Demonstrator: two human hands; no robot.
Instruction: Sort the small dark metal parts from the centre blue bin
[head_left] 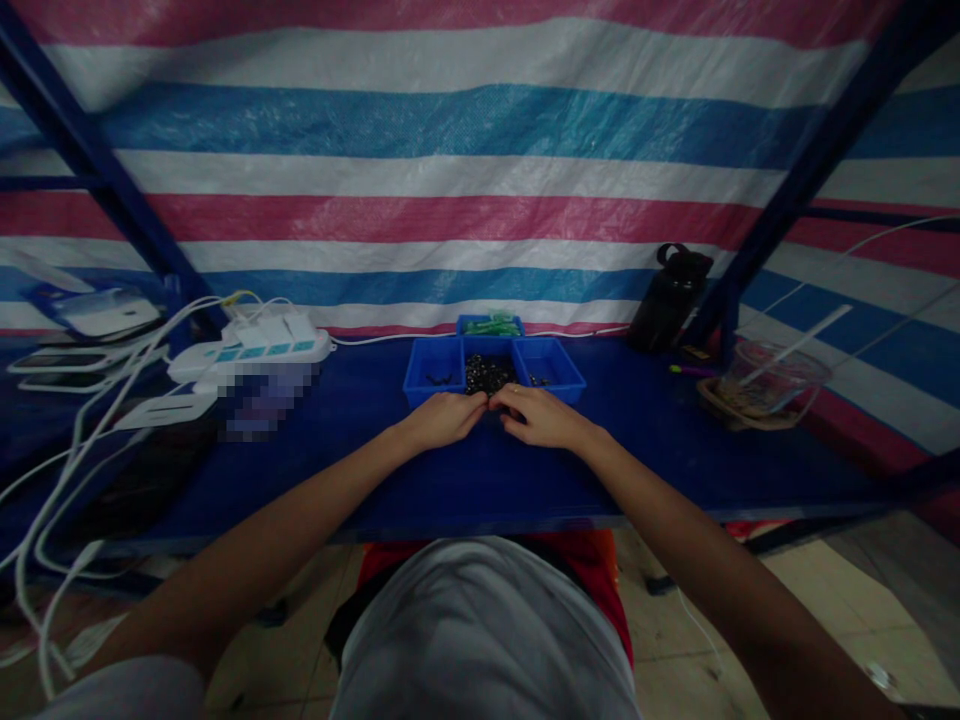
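My left hand point(448, 418) and my right hand point(538, 415) meet at the fingertips just in front of the blue bins. Both are closed in a pinch, and whatever lies between the fingers is too small to make out. Right behind them, the middle bin holds a heap of small black parts point(489, 372), some of them shiny. A few dark slim pieces point(439, 380) lie in the left blue bin point(435, 355). The right blue bin point(553, 360) contains a few small parts point(538, 380). Green packets point(491, 325) fill the back bin.
On the left of the blue table point(375, 490) lie a white power strip point(251, 350), tangled white cables point(82, 440) and phones point(64, 370). A black bottle point(670, 300) and a clear plastic cup point(780, 375) in a basket stand right. Striped sheeting point(465, 170) hangs behind.
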